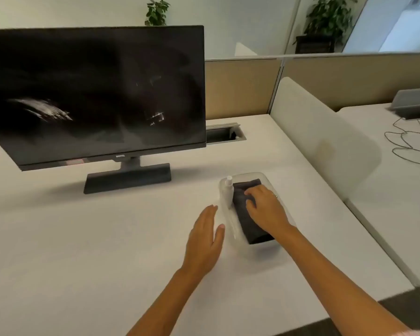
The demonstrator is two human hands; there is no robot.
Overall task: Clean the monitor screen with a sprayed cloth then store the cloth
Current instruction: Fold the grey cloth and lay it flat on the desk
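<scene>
White desk (pixel 83 238), beige partition (pixel 240 88), potted plants (pixel 330 18), tangled cable (pixel 410 144)

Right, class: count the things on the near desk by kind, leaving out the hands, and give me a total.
Monitor: 1
Clear tray: 1
Dark folded cloth: 1
White spray bottle: 1
Total: 4

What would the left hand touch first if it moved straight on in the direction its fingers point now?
Probably the near left wall of the clear container, just ahead of the left hand. The white spray bottle lies behind that wall. Depth is uncertain.
</scene>
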